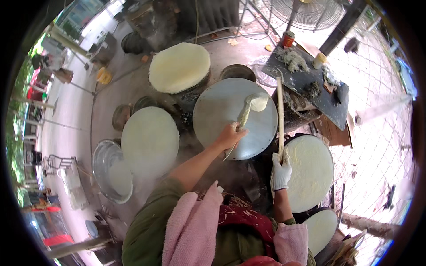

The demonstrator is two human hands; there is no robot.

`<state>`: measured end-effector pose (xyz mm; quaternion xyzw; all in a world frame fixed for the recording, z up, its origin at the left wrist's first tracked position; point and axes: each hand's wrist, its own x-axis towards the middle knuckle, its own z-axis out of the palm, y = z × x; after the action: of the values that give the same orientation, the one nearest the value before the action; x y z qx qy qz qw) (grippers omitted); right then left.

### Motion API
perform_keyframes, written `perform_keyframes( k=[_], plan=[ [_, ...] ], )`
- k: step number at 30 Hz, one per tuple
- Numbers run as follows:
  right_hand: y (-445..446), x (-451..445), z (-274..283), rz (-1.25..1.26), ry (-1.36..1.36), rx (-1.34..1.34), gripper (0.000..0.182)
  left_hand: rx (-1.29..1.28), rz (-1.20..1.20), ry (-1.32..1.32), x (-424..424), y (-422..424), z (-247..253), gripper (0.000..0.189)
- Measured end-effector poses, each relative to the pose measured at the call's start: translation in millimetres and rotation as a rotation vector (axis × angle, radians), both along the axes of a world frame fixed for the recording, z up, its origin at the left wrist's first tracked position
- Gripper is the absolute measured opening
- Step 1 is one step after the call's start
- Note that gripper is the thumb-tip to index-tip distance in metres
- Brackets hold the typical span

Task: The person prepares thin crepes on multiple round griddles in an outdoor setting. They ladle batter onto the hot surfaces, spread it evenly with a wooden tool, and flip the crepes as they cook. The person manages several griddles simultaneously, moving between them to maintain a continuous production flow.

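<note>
My bare left hand (pixel 232 135) is closed around the batter-caked handle of a ladle (pixel 259 101), whose pale, coated bowl is over a round grey metal griddle (pixel 213 109). In a white knit glove, my right hand (pixel 281 169) grips a long wooden stick (pixel 280 109) that points away from me along the griddle's right side. Beside the glove lies a round griddle covered with a thin pale batter sheet (pixel 308 176). To the left is another pale batter round (pixel 150 143), and a thicker yellowish one (pixel 179 67) sits farther back. Whether the ladle touches the griddle, I cannot tell.
A metal basin (pixel 100 166) holding pale batter stands at left. At right, a dark board (pixel 336 109) bears a red can (pixel 288 39), a jar (pixel 319 61) and doughy scraps. Another pale round (pixel 321 229) is at lower right. Steam drifts near my left arm; a large fan (pixel 304 13) stands behind.
</note>
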<state>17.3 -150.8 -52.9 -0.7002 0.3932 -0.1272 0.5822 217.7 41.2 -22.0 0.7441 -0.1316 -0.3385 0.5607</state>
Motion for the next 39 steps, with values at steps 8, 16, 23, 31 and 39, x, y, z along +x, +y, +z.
perform_keyframes(
  k=[8, 16, 23, 31, 39],
  plan=[
    [56.6, 13.3, 4.3, 0.261, 0.735, -0.651, 0.065, 0.477, -0.134, -1.074, 62.3, 42.5, -60.1, 0.036],
    [111.5, 65.3, -3.6, -0.183, 0.179, 0.525, 0.033, 0.024, 0.196, -0.895, 102.7, 97.1, 12.3, 0.026],
    [73.9, 40.2, -63.3, -0.022, 0.117, 0.091, 0.037, 0.016, 0.016, -0.270, 72.6, 147.1, 26.5, 0.027],
    [68.0, 82.2, -28.9, 0.029, -0.187, 0.386, 0.030, -0.004, -0.018, -0.392, 70.7, 157.6, 50.6, 0.027],
    [63.1, 100.8, -15.6, 0.260, 0.150, 0.284, 0.027, 0.344, 0.085, -0.371, 67.0, 157.8, -1.1, 0.031]
  ],
)
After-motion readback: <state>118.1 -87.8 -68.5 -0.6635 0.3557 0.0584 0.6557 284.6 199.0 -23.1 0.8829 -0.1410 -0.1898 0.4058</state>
